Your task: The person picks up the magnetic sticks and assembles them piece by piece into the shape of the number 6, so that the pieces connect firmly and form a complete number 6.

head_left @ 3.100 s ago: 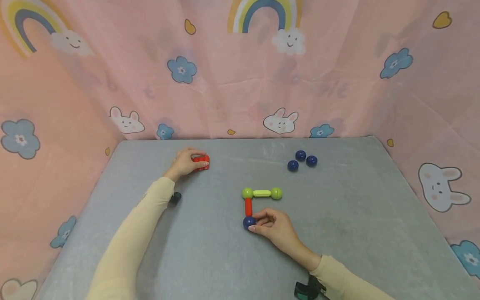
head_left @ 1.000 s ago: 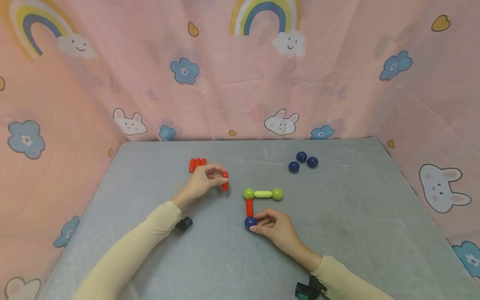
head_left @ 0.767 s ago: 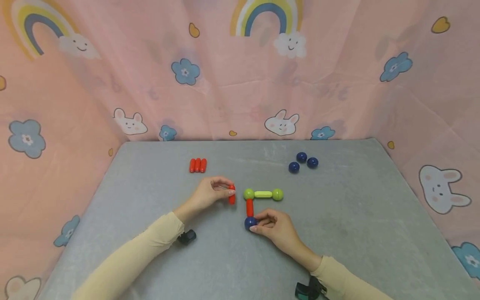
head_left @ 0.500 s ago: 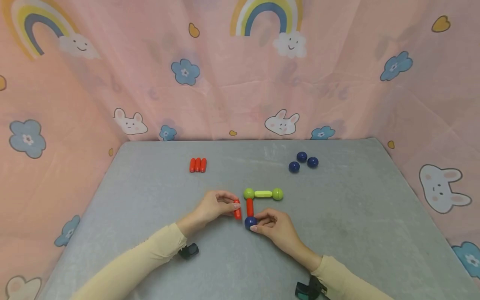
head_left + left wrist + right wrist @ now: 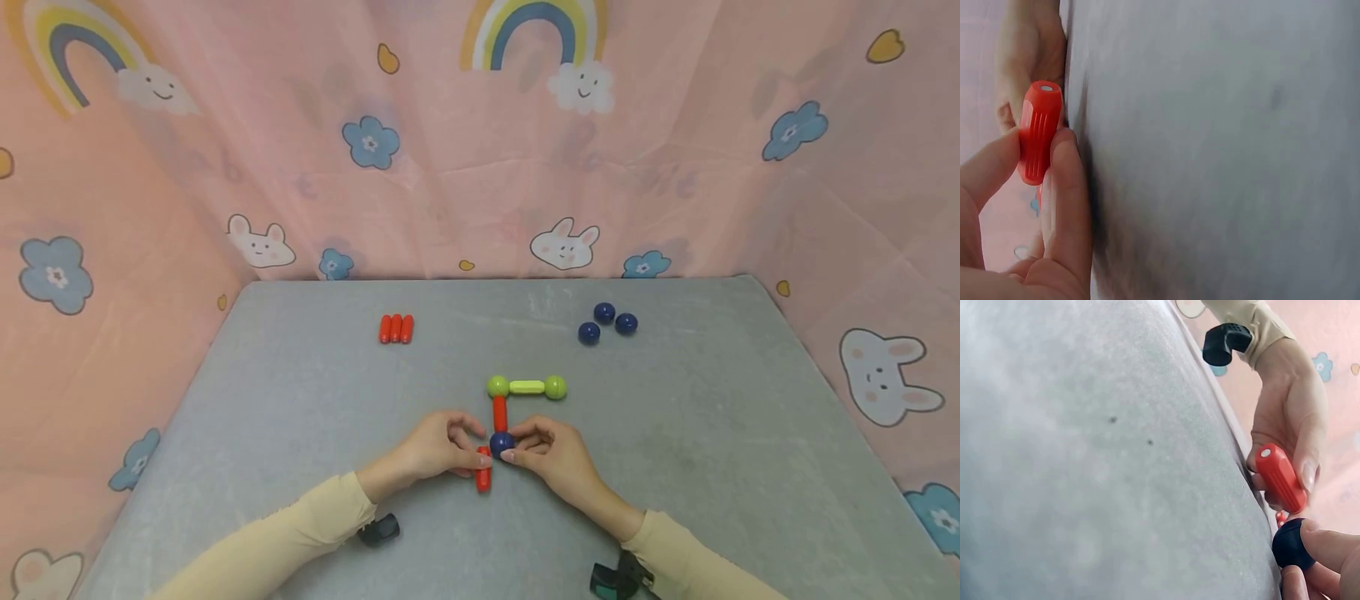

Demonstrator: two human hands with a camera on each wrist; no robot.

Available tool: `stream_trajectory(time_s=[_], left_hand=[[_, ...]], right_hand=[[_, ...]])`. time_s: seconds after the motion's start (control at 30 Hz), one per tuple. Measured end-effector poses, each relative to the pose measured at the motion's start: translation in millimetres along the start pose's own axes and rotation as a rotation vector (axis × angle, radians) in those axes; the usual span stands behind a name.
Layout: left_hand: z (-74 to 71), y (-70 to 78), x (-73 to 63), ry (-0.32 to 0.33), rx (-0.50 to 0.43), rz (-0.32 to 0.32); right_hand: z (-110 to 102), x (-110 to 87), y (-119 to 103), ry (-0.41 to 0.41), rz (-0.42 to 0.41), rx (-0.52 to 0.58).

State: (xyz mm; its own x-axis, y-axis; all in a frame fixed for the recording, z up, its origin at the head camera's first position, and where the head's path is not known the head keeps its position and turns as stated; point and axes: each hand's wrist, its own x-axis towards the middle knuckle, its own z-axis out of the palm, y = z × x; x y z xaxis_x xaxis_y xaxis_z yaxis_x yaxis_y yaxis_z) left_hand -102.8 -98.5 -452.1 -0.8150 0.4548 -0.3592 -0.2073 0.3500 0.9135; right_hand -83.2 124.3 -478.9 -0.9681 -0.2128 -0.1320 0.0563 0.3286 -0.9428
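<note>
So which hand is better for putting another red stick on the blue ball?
Probably the left hand: it pinches a red stick close beside the blue ball. The right hand is busy holding that ball.

The left hand [image 5: 438,447] pinches a ridged red rod [image 5: 483,481], one end toward the glossy dark blue ball [image 5: 501,442] the right hand [image 5: 558,467] holds, just on the ball's near side

Grey table [image 5: 712,433] bearing rods [image 5: 396,328] and balls [image 5: 604,320]

Plain cream sleeves [image 5: 292,532] (slightly wrinkled) show at seven and five o'clock, a black device [image 5: 379,530] beside each cuff [image 5: 354,497].
</note>
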Motion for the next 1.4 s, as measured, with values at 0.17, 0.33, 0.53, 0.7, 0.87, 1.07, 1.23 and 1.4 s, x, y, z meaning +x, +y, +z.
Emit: stream_trajectory(time_s=[0.17,0.33,0.53,0.7,0.87,1.07,1.23,1.4], left_hand=[[8.6,-0.6,-2.8,0.002,-0.006,-0.007],[13.8,-0.4,-4.4,0.009,-0.019,-0.010],[16.8,2.7,-2.7,0.025,0.008,-0.013],[17.3,5.4,-3.4,0.028,0.017,-0.010],[17.1,4.5,-1.9,0.023,0.017,-0.017],[16.9,3.2,-0.4,0.009,0.013,-0.040],[17.3,4.8,-1.7,0.003,0.010,-0.036],[18.6,6.5,-3.6,0.011,0.006,-0.029]], right_hand=[[0.1,0.0,0.0,-0.003,-0.009,-0.001],[-0.1,0.2,0.4,-0.010,-0.010,0.010],[-0.7,0.6,0.9,-0.013,-0.027,0.017],[-0.5,0.9,2.4,-0.018,-0.037,0.015],[-0.7,1.1,2.5,-0.016,-0.038,0.020],[-0.9,1.1,2.0,-0.020,-0.028,0.025],[-1.1,0.8,2.4,-0.024,-0.023,0.027],[-1.4,0.8,2.2,-0.024,-0.020,0.034]])
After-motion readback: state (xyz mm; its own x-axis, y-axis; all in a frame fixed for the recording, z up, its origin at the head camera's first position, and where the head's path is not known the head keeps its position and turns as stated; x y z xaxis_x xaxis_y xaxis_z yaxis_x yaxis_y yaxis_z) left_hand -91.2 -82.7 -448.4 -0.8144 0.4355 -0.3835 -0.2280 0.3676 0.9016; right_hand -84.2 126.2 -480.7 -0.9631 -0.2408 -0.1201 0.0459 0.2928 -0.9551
